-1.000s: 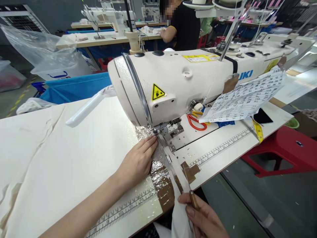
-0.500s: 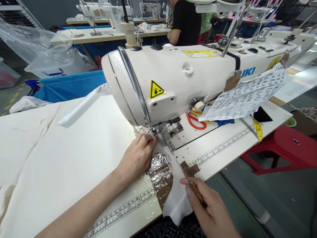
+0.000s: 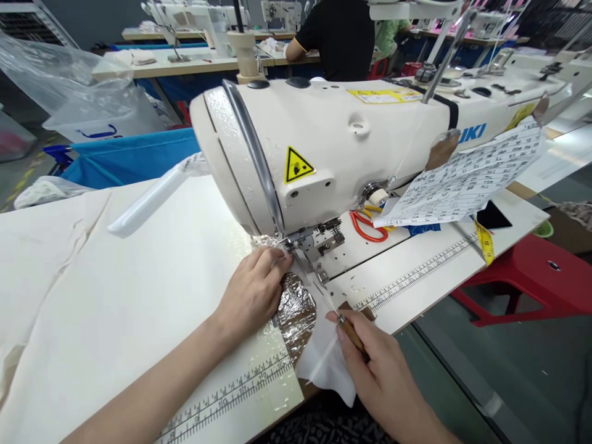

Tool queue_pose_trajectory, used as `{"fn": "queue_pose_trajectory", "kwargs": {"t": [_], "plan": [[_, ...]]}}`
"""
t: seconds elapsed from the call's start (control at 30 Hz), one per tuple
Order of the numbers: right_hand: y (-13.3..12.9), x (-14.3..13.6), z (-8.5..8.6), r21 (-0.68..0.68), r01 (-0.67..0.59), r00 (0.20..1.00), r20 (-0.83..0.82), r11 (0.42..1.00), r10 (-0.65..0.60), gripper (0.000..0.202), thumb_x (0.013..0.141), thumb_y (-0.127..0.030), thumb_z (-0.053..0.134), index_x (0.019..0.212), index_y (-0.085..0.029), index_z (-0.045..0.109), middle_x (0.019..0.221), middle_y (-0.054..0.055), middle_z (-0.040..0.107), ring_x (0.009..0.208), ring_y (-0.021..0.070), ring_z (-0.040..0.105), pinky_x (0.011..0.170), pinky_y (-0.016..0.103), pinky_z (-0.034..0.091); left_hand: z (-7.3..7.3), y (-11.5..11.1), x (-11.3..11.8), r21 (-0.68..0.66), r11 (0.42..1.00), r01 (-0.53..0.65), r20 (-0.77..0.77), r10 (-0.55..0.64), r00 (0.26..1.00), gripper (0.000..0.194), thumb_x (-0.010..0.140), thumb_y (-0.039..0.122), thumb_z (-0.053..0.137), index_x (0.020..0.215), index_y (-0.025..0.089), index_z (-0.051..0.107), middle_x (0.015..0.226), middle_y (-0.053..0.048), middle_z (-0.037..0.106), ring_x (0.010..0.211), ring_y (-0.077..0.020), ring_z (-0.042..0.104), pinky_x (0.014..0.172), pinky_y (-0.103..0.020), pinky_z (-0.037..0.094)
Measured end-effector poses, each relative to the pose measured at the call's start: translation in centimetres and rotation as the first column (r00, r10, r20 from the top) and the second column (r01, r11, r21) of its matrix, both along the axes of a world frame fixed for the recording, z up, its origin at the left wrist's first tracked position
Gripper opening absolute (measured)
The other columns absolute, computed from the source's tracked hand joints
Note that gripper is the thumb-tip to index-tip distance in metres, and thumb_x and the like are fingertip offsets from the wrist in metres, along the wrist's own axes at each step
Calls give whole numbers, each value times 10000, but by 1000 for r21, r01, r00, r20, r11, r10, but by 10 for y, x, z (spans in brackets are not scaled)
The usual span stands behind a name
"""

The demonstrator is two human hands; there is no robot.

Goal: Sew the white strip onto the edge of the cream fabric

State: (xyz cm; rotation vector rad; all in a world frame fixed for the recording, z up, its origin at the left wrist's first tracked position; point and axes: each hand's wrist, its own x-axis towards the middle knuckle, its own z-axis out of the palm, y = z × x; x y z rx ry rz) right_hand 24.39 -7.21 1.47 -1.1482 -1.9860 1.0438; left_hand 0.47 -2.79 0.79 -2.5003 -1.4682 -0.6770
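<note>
At the left of the worktable (image 3: 152,290) lies a white roll (image 3: 148,200). Left hand (image 3: 256,287): fingers bent and together, tips at the sewing machine (image 3: 319,142)'s needle area; whether they pinch the white cloth (image 3: 326,357) cannot be told. The cloth extends to the table's front edge. Awl (image 3: 350,334): shaft over the cloth, handle enclosed by the right hand (image 3: 379,361)'s fingers. Farther right: orange-handled scissors (image 3: 370,237), written sheet (image 3: 462,179).
</note>
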Motion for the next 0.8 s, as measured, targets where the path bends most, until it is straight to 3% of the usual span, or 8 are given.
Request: {"fn": "queue_pose_trajectory", "kwargs": {"t": [0.17,0.4,0.6,0.8], "plan": [[4,-4,0,11,-12,1000,2,1000,12,235,997,-179,406,1156,-225,572,1006,39,697,850,160,663,744,247,526,0,0,-1,-4,994,106,54,-105,993,308,914,14,399,1184,107,515,1062,-118,601,959,-237,573,785,-409,576],[15,-12,-3,29,-14,999,43,999,13,247,979,-155,405,1168,-205,555,1007,42,699,897,191,677,777,289,523,-2,0,-1,-13,1000,-17,-24,17,1000,331,916,45,399,1226,63,515,1116,-167,579,1033,-293,559,804,-464,577],[21,-20,1,64,-16,998,56,998,12,222,981,-164,396,1132,-186,556,964,55,700,832,201,678,711,302,523,1,-4,2,-9,995,102,69,-101,992,266,908,36,433,1148,71,544,1053,-141,596,942,-236,569,779,-404,579],[24,-22,-1,71,-15,996,94,997,8,223,973,-166,394,1118,-189,561,923,59,703,837,218,687,722,319,533,-2,-4,2,-5,998,56,-35,-56,998,276,903,49,413,1145,55,548,1073,-162,605,988,-270,572,795,-431,594]]}}
